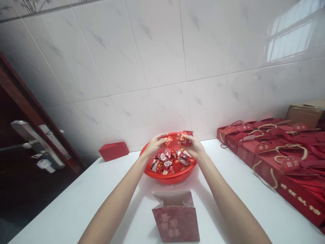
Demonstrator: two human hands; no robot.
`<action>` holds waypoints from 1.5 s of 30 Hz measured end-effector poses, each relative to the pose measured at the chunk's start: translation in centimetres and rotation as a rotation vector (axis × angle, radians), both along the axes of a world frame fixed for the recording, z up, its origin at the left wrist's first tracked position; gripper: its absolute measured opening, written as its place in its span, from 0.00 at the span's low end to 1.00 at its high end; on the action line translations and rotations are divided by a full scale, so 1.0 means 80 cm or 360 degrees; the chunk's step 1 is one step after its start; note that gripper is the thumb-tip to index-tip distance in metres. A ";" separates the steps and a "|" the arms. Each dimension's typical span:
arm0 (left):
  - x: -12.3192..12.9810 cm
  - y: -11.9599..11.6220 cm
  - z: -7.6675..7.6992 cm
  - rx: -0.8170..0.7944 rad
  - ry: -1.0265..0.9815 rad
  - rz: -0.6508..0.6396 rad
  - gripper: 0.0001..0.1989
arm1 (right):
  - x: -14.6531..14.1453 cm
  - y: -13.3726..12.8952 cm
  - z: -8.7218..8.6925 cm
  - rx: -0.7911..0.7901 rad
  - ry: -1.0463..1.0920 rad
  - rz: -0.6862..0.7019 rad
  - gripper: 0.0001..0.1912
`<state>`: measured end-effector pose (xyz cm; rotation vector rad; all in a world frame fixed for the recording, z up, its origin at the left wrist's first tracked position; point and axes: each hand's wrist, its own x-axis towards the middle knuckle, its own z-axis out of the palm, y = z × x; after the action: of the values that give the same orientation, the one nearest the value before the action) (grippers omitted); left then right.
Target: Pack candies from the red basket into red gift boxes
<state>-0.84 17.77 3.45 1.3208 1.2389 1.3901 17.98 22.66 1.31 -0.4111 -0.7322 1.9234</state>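
Over the left side of a red plastic basket [167, 178], my left hand [156, 144] pinches a small red wrapped candy [168, 140]. My right hand [192, 146], above the basket's right side, is closed on red candy packets [187, 135] that stick out past its fingertips. Inside the basket lies a heap of wrapped candies [167, 159] in red, white and gold. Between my forearms, nearer to me, an open dark red paper box [175, 222] with pale lettering stands upright on the white table.
Rows of red gift boxes [271, 176] with rope handles fill the table's right side. A brown cardboard box [304, 115] sits behind them. A red box [114, 151] rests at the back left by the tiled wall [165, 67]. Left of the table is a door with a metal handle [38, 145].
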 end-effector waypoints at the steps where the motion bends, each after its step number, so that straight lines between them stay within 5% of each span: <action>1: -0.001 -0.003 0.002 0.0018 0.0018 0.0027 0.24 | 0.000 -0.002 0.002 0.0013 0.0001 0.0012 0.05; 6: -0.006 -0.014 0.009 0.0080 0.0362 0.0085 0.20 | 0.005 -0.011 0.013 0.0079 -0.0010 0.0066 0.07; 12: -0.026 -0.022 0.002 -0.0404 0.1429 -0.0470 0.10 | 0.010 -0.017 0.020 0.0203 -0.0073 0.0067 0.08; 15: -0.029 -0.018 -0.012 -0.0500 0.1753 -0.0465 0.08 | 0.008 -0.016 0.018 0.0241 -0.0118 0.0057 0.09; 22: 0.004 -0.002 -0.037 -0.0693 0.2272 -0.0623 0.36 | -0.003 -0.015 0.003 0.0238 -0.0283 0.0005 0.10; 28: 0.013 0.009 -0.047 -0.0584 0.2200 -0.0559 0.29 | -0.010 -0.006 -0.017 0.0127 -0.0399 -0.0059 0.08; 45: -0.001 0.017 -0.045 -0.0115 0.1613 0.0184 0.17 | -0.009 -0.002 -0.022 0.0150 -0.0325 -0.0071 0.10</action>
<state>-0.96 19.10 -0.14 2.0136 1.9986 0.6864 17.29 22.50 -0.47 -0.5660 -0.9347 1.8145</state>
